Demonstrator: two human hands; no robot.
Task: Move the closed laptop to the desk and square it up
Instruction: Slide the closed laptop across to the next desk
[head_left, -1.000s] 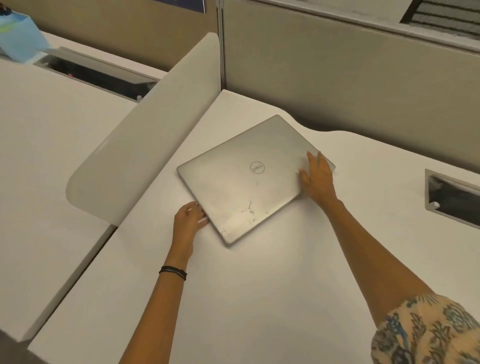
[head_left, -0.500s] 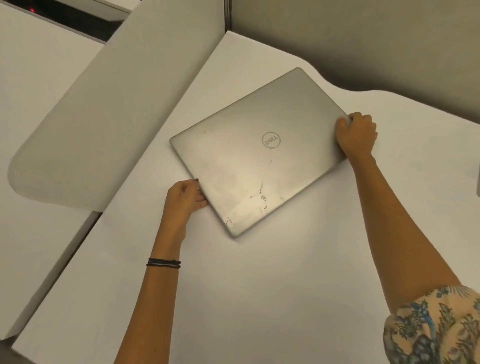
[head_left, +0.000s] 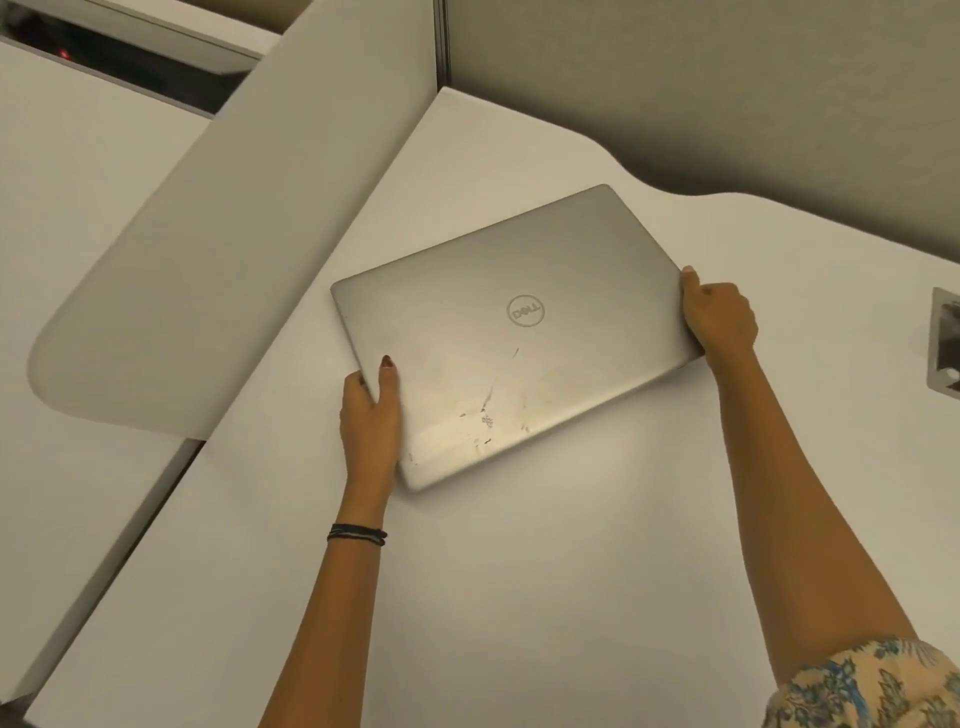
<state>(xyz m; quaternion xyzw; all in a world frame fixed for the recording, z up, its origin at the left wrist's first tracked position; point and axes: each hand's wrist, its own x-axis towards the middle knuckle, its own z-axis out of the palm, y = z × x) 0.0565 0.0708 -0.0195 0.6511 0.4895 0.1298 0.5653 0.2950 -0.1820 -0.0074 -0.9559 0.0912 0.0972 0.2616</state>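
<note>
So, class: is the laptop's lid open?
No, the laptop is closed, its logo side up, with both hands gripping its edges.

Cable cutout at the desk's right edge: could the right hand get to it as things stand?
Probably yes. Only bare desk lies between the right hand and the cable cutout. But that hand is gripping the laptop and would have to let go.

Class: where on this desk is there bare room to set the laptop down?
Bare desk lies between the arms, nearer than the laptop, and right of the right hand up to the cable hatch. Crowded: left hand, beside the divider.
</note>
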